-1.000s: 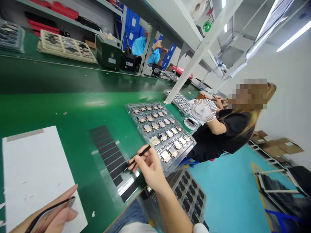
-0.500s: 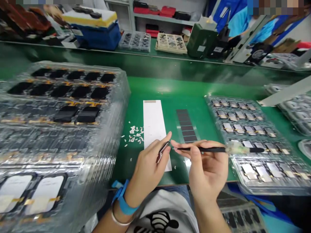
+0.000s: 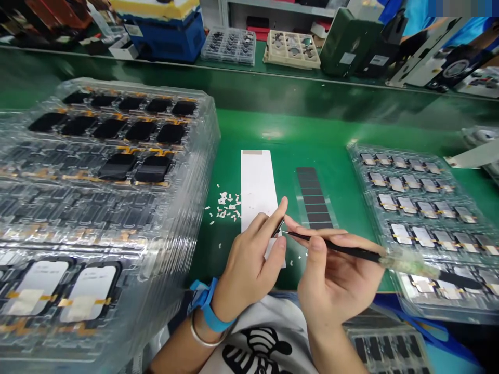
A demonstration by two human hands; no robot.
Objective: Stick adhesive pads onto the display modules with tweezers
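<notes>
My left hand (image 3: 253, 259) is closed on a small dark watch screen (image 3: 277, 228), tilted edge-on between fingers and thumb, with most of it hidden. In my right hand (image 3: 339, 280) is a slim black pen-like tool (image 3: 354, 250), with a fine pale tip and clear tape wrapped round its rear part. Its tip touches or nearly touches the screen's edge. Below the hands lies a white paper strip (image 3: 257, 182). Small white scraps (image 3: 228, 208) are scattered to its left. To its right is a clear sheet with a row of dark rectangular stickers (image 3: 314, 195).
Stacked clear trays of black screens (image 3: 202, 150) stand high on the left. On the right, a tray (image 3: 362, 182) holds rows of small silver parts. A raised shelf (image 3: 163, 78) at the back carries a blue box (image 3: 171, 39), part boxes and a green container (image 3: 349, 44).
The view has shifted, so the bench appears lower on the left and further right. The black tool now slants more, its rear end lower, and the screen in my left hand has turned.
</notes>
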